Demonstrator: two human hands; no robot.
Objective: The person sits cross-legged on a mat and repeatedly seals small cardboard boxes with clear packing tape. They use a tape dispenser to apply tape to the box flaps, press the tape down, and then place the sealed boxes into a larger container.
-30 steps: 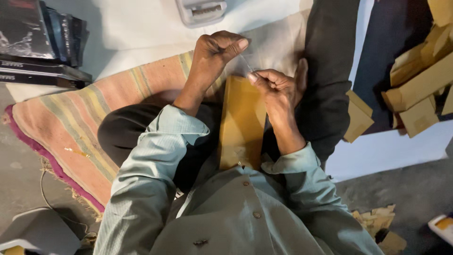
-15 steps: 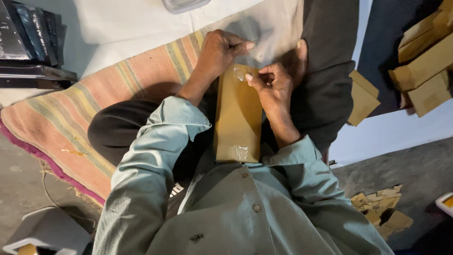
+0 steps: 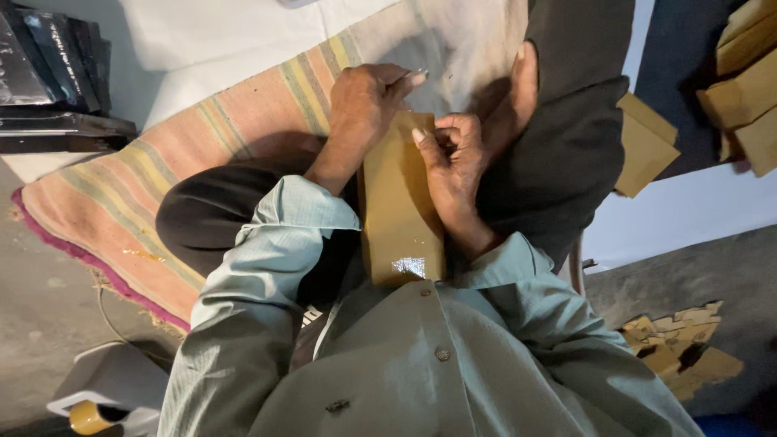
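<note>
Head view: we saw the brown taped parcel (image 3: 401, 210) standing lengthwise on the lap, its near end against the shirt. Our left hand (image 3: 364, 105) was curled shut over the parcel's far left corner. Our right hand (image 3: 453, 158) pressed on its far right edge, fingers bent, thumb on the top face. A striped mat (image 3: 121, 194) lay to the left, and flat cardboard pieces (image 3: 643, 146) to the right.

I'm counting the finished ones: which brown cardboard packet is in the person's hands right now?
The long brown packet on the lap, gripped at its far end by both hands; the other packets lie untouched at right.
</note>
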